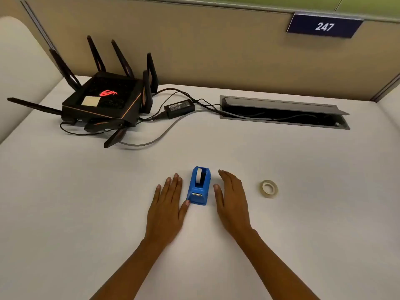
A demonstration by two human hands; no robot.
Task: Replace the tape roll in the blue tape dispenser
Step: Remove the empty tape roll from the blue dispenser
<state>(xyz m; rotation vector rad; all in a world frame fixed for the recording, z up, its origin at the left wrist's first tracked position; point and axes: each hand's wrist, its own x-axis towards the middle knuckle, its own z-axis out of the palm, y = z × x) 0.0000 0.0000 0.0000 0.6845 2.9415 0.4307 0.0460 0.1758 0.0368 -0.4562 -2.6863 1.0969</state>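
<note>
The blue tape dispenser [199, 186] stood on the white desk [86, 202] between the two hands, its cutter end toward the person and a roll of white tape [198, 175] seated in its slot. The left hand [167, 204] lay flat on the desk just left of the dispenser, palm down, fingers stretched forward and slightly spread; its thumb tip touched, or very nearly touched, the dispenser's near left corner. The right hand [232, 198] was just right of the dispenser with a narrow gap of desk between them, fingers extended and close together, the hand tilted a little on its outer edge. Neither hand gripped anything; both were open and empty.

A loose tape roll [268, 188] lay flat on the desk to the right of the right hand, well clear of it and of the dispenser.

Far beyond the left hand sat a black router [104, 102] with several antennas raised, and beside it a black power adapter [179, 108] with cables trailing across the desk. Beyond the right hand, those cables ran into an open cable tray [283, 113] sunk in the desk. On the partition behind, a dark sign [324, 26] read 247
</note>
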